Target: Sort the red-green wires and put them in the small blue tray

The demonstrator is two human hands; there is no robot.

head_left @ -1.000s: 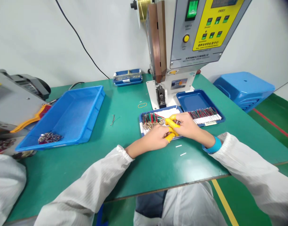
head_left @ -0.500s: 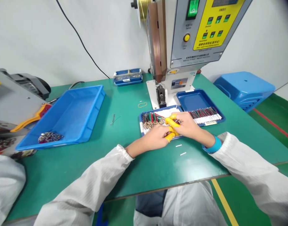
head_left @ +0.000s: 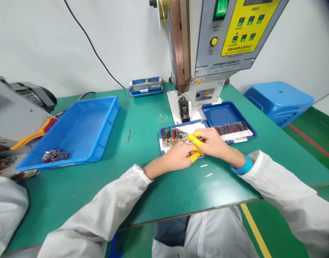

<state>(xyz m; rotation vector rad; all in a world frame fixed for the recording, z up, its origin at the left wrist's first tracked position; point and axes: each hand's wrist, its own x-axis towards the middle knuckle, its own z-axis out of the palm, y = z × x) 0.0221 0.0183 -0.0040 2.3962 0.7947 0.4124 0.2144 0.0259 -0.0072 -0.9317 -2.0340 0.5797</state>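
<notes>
My left hand [head_left: 180, 154] and my right hand [head_left: 210, 141] meet over the front of a small blue tray [head_left: 160, 133]. Yellow finger covers sit on the fingertips of both. Each hand is closed in a pinch, and whatever lies between the fingers is too small and hidden to name. Inside the tray are red, green and black wires [head_left: 173, 133] with brass-coloured metal ends, plus white tubes [head_left: 198, 125]. To the right, a second blue tray [head_left: 219, 113] holds a row of wires with white sleeves [head_left: 235, 135], partly covered by my right hand.
A crimping machine [head_left: 184, 107] stands just behind the trays. On the left is a large blue bin [head_left: 86, 125] with a metallic pile [head_left: 56, 156]. One loose wire [head_left: 129, 135], a rubber band [head_left: 162, 119] and two white tubes [head_left: 208, 175] lie on the green table [head_left: 143, 172]. Someone's white sleeve [head_left: 8, 211] shows far left.
Both hands stay pinched together over the tray, with only a very slight shift of the fingers. The objects on the table stay where they were.
</notes>
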